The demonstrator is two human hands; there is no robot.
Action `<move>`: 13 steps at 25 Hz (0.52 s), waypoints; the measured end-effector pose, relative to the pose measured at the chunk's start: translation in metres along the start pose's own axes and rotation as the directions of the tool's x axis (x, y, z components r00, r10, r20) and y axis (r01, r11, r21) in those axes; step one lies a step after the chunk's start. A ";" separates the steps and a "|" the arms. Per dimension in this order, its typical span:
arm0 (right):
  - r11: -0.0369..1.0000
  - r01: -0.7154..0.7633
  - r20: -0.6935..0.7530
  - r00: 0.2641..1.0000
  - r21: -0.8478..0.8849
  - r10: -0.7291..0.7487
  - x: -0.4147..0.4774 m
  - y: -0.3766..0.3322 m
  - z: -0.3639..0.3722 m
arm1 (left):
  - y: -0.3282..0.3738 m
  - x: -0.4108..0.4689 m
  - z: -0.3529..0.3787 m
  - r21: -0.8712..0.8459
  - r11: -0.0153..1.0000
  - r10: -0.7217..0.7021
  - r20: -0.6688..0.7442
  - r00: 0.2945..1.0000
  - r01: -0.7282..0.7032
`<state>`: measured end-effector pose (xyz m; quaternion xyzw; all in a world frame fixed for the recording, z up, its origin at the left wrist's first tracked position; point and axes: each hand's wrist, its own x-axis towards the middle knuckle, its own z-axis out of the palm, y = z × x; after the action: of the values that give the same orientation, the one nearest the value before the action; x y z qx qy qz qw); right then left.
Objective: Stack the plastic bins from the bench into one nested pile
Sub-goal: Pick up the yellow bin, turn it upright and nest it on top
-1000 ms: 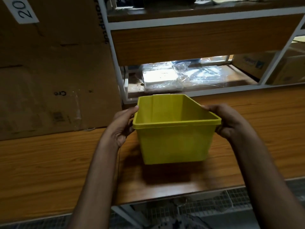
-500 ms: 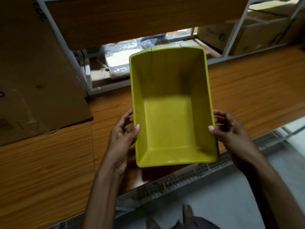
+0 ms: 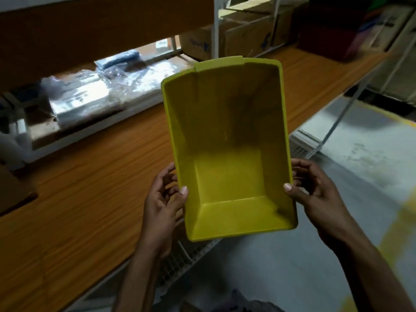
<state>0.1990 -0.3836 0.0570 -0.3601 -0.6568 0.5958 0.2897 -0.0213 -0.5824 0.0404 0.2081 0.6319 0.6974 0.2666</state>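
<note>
An empty yellow plastic bin (image 3: 227,122) hangs in the air in front of me, tilted so that I look straight into its open top. My left hand (image 3: 163,206) grips its left wall near the base, thumb on the inside. My right hand (image 3: 315,192) holds the right wall the same way. The bin is clear of the wooden bench (image 3: 90,188) and partly out over the floor. Far right on the bench sit dark red and coloured bins (image 3: 326,39), blurred.
Clear plastic bags (image 3: 94,95) lie on the low shelf behind the bench. Cardboard boxes (image 3: 243,34) stand at the back right. A white rack leg (image 3: 342,109) and wire mesh (image 3: 304,145) run under the bench edge. Grey floor (image 3: 315,255) lies to my right.
The bin has been lifted off the bench, tipped open side toward me and carried right, out past the bench edge. My view has swung right, and both hands kept their hold.
</note>
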 end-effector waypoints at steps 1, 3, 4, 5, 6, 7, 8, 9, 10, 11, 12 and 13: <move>1.000 -0.011 -0.026 1.000 0.003 0.011 -0.006 0.005 -0.023 | -0.005 -0.006 0.021 0.010 1.000 -0.004 0.020 1.000 0.003; 0.999 -0.045 -0.073 0.996 0.019 0.046 -0.016 0.018 -0.073 | -0.014 -0.018 0.063 0.012 1.000 -0.010 0.076 0.997 0.009; 0.997 -0.067 -0.086 0.994 0.034 0.069 -0.022 0.024 -0.100 | -0.020 -0.024 0.087 0.011 1.000 -0.022 0.111 0.994 0.021; 0.995 -0.088 -0.089 0.992 0.048 0.092 -0.027 0.030 -0.125 | -0.026 -0.029 0.109 0.008 0.999 -0.039 0.144 0.989 0.038; 0.992 -0.110 -0.092 0.989 0.066 0.116 -0.032 0.037 -0.148 | -0.031 -0.032 0.129 0.003 0.998 -0.057 0.176 0.983 0.058; 0.987 -0.131 -0.098 0.985 0.089 0.140 -0.036 0.043 -0.168 | -0.035 -0.034 0.148 -0.007 0.997 -0.076 0.206 0.976 0.079; 0.982 -0.146 -0.112 0.981 0.119 0.159 -0.040 0.048 -0.185 | -0.039 -0.035 0.166 -0.009 0.995 -0.092 0.239 0.967 0.097; 0.977 -0.159 -0.143 0.973 0.145 0.179 -0.045 0.054 -0.206 | -0.045 -0.036 0.189 0.004 0.993 -0.113 0.273 0.955 0.116; 0.969 -0.175 -0.177 0.962 0.176 0.206 -0.049 0.061 -0.222 | -0.050 -0.034 0.207 0.032 0.990 -0.142 0.299 0.944 0.139; 0.955 -0.195 -0.216 0.945 0.221 0.243 -0.054 0.068 -0.239 | -0.054 -0.034 0.228 0.066 0.984 -0.180 0.325 0.928 0.168; 0.936 -0.219 -0.246 0.925 0.276 0.289 -0.058 0.076 -0.254 | -0.060 -0.032 0.247 0.105 0.974 -0.224 0.346 0.911 0.200; 0.912 -0.243 -0.266 0.903 0.330 0.337 -0.061 0.085 -0.268 | -0.064 -0.029 0.265 0.145 0.963 -0.267 0.372 0.889 0.229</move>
<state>0.4622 -0.2767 0.0086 -0.4996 -0.4458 0.6562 0.3479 0.1744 -0.3927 0.0085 0.2721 0.6211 0.5709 0.4629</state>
